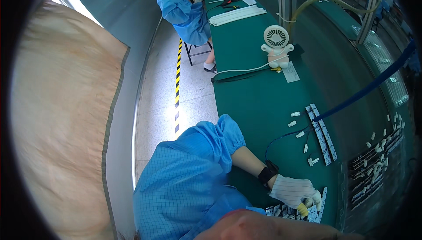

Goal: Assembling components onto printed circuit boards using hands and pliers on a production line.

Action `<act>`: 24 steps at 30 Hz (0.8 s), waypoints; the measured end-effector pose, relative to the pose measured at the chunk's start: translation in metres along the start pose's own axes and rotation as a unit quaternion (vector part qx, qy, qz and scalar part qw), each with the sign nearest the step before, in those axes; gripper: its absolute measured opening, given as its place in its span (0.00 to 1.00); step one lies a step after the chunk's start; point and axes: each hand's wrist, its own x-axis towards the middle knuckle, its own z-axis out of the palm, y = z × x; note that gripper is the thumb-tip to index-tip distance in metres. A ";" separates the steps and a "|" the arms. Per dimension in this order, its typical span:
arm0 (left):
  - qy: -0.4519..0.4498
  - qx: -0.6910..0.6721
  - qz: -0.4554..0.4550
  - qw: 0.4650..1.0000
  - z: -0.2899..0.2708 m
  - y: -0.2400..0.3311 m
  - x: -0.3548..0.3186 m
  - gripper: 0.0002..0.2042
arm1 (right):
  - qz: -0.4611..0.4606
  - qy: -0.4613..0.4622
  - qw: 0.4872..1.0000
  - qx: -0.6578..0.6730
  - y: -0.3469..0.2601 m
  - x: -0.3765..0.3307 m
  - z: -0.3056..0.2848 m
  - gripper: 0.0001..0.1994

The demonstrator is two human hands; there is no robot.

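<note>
My left hand [293,191], in a striped white glove with a yellow fingertip, reaches over the near end of the green table. Its fingers are bent and closed on a narrow pale circuit-board strip [324,199]. Partly under the hand lie several more short strips [276,211] with dark and white parts. A black wrist strap [266,175] with a thin blue cord circles my left wrist. Beyond the hand, two long circuit-board strips [324,139] lie side by side, with several small white connectors [300,134] to their left. My right hand does not show.
A white fan [276,42] stands by a metal post [286,3]. A blue hose [373,84] slants across the right side. Wired connectors fill a clear tray [354,209] at right. Farther off lie white bars [237,15]; a co-worker in blue [178,7] sits beside the table.
</note>
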 end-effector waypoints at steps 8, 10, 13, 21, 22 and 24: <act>-0.007 -0.016 -0.033 0.999 -0.001 0.005 0.000 0.18 | -0.034 0.003 0.999 -0.036 0.001 -0.004 -0.001 0.29; 0.014 0.013 -0.009 1.000 0.000 0.004 0.000 0.19 | -0.040 0.002 0.998 -0.047 0.000 -0.006 -0.004 0.29; 0.011 0.007 0.016 1.000 0.000 -0.005 -0.001 0.20 | -0.049 0.000 0.997 -0.064 -0.002 -0.009 -0.009 0.29; -0.005 0.004 -0.010 1.000 -0.005 0.003 -0.001 0.21 | -0.076 -0.005 0.991 -0.106 -0.008 -0.014 -0.016 0.28; 0.003 0.002 -0.005 1.000 -0.004 0.003 -0.001 0.21 | -0.079 -0.006 0.991 -0.111 -0.009 -0.015 -0.017 0.28; 0.001 0.004 0.002 1.000 -0.005 0.003 -0.001 0.21 | -0.087 -0.007 0.989 -0.121 -0.011 -0.016 -0.019 0.27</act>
